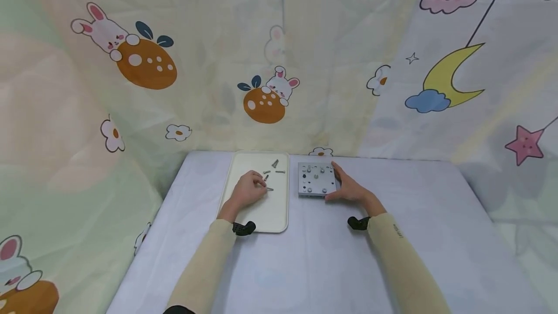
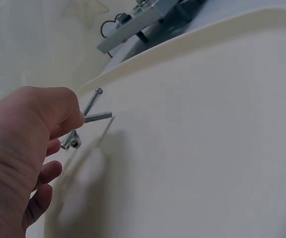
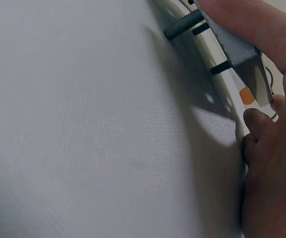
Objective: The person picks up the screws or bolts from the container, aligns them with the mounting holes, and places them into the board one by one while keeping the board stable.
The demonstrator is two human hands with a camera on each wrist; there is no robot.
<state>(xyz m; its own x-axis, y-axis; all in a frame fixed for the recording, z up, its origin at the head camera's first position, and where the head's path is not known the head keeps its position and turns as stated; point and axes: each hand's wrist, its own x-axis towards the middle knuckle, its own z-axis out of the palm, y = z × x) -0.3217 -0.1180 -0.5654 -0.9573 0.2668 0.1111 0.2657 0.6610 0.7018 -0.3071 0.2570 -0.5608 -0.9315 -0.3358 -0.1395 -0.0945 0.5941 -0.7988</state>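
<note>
My left hand [image 1: 250,189] is over the cream tray [image 1: 274,217], its thumb and index finger pinching a small metal screw [image 2: 99,117]. The threaded end of that screw sticks out past the fingertips. Several other screws [image 1: 280,172] lie on the tray around and beyond the hand. Right of the tray is a square grey metal block [image 1: 317,179] with holes and screw heads in its top. My right hand [image 1: 350,190] grips this block by its right side, thumb at the near edge and fingers at the far corner. Threaded screw ends [image 3: 183,24] poke out below the block in the right wrist view.
A white cloth covers the table [image 1: 314,265]. Behind it hangs a printed curtain [image 1: 209,62] with rabbits, fruit and flowers. The tray's raised rim [image 1: 288,207] stands between the left hand and the block.
</note>
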